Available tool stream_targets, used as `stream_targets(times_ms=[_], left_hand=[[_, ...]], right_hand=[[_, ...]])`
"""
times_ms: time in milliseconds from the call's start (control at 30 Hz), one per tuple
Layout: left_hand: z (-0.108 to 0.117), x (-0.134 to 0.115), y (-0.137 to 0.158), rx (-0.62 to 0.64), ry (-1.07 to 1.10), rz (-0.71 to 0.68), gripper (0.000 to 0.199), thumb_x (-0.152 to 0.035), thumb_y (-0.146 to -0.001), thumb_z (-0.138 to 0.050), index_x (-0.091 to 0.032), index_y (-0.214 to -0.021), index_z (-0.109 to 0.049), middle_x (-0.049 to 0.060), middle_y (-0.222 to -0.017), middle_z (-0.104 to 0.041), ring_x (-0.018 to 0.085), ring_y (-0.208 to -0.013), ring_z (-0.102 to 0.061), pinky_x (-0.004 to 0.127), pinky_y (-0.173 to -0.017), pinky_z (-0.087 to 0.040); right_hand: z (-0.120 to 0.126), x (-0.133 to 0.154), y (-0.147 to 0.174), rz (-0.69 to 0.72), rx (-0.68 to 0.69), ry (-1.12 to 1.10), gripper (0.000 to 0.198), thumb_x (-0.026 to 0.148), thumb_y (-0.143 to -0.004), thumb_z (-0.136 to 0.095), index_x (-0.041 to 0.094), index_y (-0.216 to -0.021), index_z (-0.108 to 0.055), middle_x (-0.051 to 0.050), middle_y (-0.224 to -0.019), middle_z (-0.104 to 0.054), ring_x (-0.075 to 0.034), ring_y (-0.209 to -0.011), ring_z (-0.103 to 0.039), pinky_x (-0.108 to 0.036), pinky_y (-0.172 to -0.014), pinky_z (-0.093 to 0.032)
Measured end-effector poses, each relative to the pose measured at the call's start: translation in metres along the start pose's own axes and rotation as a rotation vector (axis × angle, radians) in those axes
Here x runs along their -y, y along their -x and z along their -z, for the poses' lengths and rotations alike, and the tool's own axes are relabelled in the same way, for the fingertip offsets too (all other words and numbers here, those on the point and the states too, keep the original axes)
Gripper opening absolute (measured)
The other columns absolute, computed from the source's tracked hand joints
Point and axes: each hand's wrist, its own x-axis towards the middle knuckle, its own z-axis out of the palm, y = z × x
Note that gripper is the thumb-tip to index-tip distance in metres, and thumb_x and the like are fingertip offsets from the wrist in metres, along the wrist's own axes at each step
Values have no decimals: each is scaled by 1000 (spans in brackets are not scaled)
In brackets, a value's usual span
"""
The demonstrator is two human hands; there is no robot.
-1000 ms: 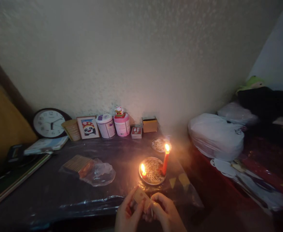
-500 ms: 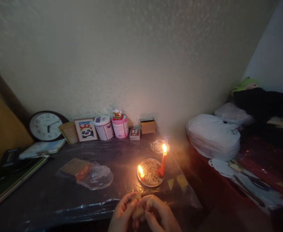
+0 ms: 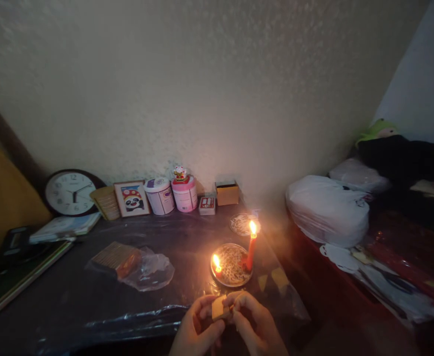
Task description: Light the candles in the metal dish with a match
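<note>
A small yellowish piece, apparently folded paper [image 3: 219, 307], is between my two hands at the front edge of the table. My left hand [image 3: 198, 329] is closed around its left side, thumb below and fingers behind. At its right edge, the fingers of my right hand [image 3: 252, 321] pinch together on it. Just beyond my hands lies a round patterned dish [image 3: 234, 277] bearing a tall lit red candle [image 3: 251, 253] on its right and a short burning candle stub [image 3: 218, 272] on its left. Two yellow triangular pieces [image 3: 263, 282] lie right of the dish.
A second dish [image 3: 241, 225] stands behind. An opened plastic packet of brown sheets [image 3: 116, 257] lies left. Along the wall stand a clock [image 3: 72, 193], framed panda picture [image 3: 131, 200], tins [image 3: 159, 198] and small boxes [image 3: 227, 194]. White bags [image 3: 326, 210] sit at right.
The piece has turned in my hands, so a broader, brighter face shows. Both hands have shifted slightly right, and my left fingers have spread behind the piece.
</note>
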Motion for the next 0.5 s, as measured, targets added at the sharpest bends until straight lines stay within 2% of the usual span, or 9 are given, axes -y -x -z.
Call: stream_targets(times_ms=[167, 333, 433, 500], left_hand=[[1, -3, 0, 56, 3, -2, 63, -49, -60, -79, -14, -107, -57, 5, -73, -66, 15, -54, -56, 25, -46, -41], [2, 0, -1, 75, 42, -43, 55, -48, -63, -78, -14, -104, -62, 5, -70, -65, 13, -52, -53, 27, -51, -42], [2, 2, 0, 74, 62, -22, 49, -45, -63, -79, -15, -99, -64, 5, -69, -65, 13, -53, -53, 27, -55, -41], [2, 3, 1, 82, 110, 17, 46, -44, -64, -78, -15, -97, -66, 4, -68, -64, 13, -54, -53, 25, -53, -39]], right_hand=[[-2, 1, 1, 47, 30, -55, 21, 39, -88, -53, 19, -85, -56, -3, -81, -63, -16, -67, -60, -29, -66, -49], [0, 4, 3, 91, 42, 24, 20, 38, -89, -52, 20, -84, -57, -3, -78, -62, -17, -69, -61, -28, -66, -49], [-1, 6, 4, 66, -29, 28, 21, 40, -86, -55, 20, -80, -58, -3, -80, -63, -17, -72, -61, -28, -70, -49], [-3, 7, 3, 16, -8, -86, 22, 42, -84, -57, 20, -81, -59, -2, -76, -64, -17, -70, -62, -29, -69, -50]])
